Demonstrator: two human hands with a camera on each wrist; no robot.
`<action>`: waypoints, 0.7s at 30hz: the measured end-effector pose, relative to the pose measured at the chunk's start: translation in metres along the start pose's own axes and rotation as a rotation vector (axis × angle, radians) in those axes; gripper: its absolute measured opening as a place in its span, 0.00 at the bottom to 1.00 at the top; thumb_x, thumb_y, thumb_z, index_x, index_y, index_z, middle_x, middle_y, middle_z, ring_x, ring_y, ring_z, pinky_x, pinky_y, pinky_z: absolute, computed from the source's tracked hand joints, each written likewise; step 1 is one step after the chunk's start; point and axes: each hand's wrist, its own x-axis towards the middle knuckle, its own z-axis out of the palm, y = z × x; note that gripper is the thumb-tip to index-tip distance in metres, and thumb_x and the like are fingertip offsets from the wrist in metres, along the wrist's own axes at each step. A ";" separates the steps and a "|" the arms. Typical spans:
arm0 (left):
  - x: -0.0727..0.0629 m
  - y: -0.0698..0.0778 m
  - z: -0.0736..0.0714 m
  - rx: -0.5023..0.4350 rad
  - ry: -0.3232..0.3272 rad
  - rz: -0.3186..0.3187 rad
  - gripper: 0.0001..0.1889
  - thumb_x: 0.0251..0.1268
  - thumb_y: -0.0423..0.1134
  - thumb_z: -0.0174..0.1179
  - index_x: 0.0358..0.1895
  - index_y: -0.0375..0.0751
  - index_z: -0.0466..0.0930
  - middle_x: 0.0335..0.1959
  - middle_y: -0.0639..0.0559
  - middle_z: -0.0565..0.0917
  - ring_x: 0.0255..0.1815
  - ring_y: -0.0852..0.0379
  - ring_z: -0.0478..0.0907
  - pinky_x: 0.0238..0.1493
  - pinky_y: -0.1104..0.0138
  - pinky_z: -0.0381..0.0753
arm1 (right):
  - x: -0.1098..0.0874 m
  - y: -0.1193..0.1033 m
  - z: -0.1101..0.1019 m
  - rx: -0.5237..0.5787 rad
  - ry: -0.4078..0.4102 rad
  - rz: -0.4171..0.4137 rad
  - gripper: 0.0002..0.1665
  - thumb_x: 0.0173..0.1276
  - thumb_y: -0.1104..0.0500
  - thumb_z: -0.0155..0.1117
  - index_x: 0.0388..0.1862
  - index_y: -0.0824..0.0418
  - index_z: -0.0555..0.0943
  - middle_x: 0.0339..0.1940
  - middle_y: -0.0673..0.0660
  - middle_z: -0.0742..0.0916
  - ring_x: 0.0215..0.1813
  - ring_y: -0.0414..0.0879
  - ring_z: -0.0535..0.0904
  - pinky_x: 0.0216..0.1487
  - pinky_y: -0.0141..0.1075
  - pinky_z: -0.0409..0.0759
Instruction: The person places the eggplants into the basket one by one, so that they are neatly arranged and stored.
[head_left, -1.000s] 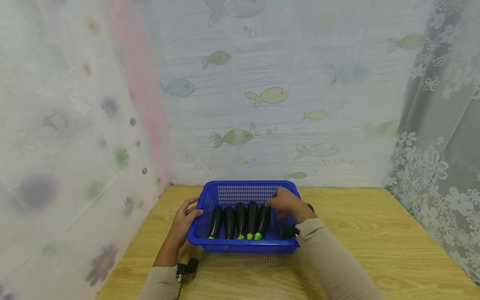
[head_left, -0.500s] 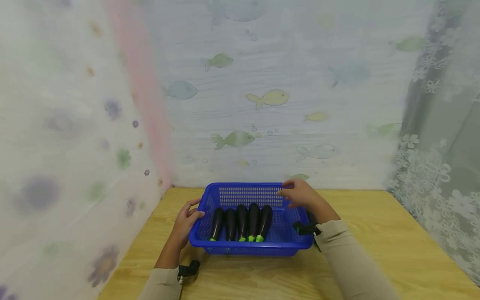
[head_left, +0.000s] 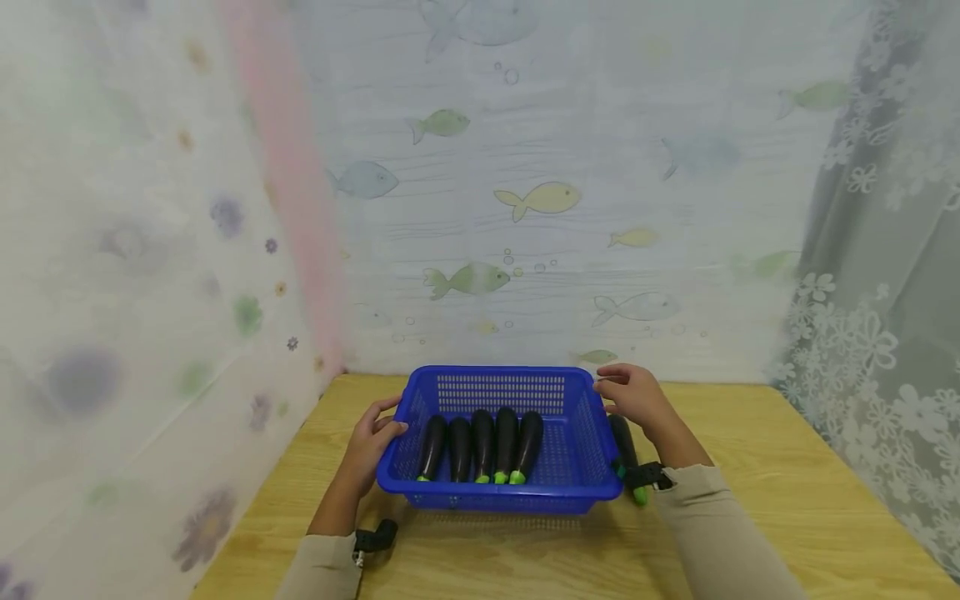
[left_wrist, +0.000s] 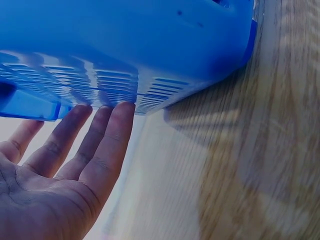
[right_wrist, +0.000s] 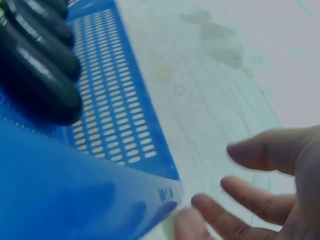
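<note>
A blue plastic basket with slotted walls stands in the middle of the head view. Several dark eggplants with green stem ends lie side by side in its left and middle part. At the left side, my left hand holds the basket by its rim, thumb on the edge, fingertips against the slotted outer wall in the left wrist view. My right hand is beside the basket's far right corner, fingers loosely bent with nothing between them. Under that wrist another eggplant lies on the table, partly hidden.
The wooden table reaches back to a wall sheet printed with fish. A flower-patterned sheet borders the left, and a lace curtain hangs at the right.
My right hand has moved right, from over the inside of the basket past its right rim. The eggplant outside the basket shows more now. The left hand has kept its place.
</note>
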 end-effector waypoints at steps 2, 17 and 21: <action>0.001 0.000 0.000 -0.001 0.005 -0.003 0.28 0.72 0.36 0.60 0.74 0.48 0.69 0.63 0.30 0.81 0.54 0.40 0.85 0.47 0.54 0.90 | -0.002 0.009 -0.004 0.029 0.011 0.008 0.30 0.79 0.55 0.58 0.74 0.68 0.70 0.72 0.72 0.76 0.71 0.66 0.75 0.63 0.53 0.83; 0.001 -0.001 0.000 0.016 0.009 -0.003 0.28 0.73 0.37 0.60 0.74 0.49 0.69 0.64 0.31 0.81 0.55 0.42 0.85 0.49 0.53 0.89 | -0.024 0.060 -0.016 0.042 0.125 0.076 0.32 0.77 0.54 0.61 0.74 0.68 0.71 0.72 0.72 0.76 0.71 0.67 0.73 0.72 0.62 0.71; 0.002 -0.001 0.000 0.016 0.010 -0.007 0.28 0.73 0.37 0.60 0.74 0.49 0.69 0.64 0.31 0.81 0.54 0.43 0.86 0.48 0.53 0.89 | -0.025 0.067 -0.016 0.020 0.112 0.102 0.34 0.75 0.53 0.64 0.74 0.68 0.70 0.72 0.74 0.75 0.71 0.69 0.72 0.70 0.63 0.71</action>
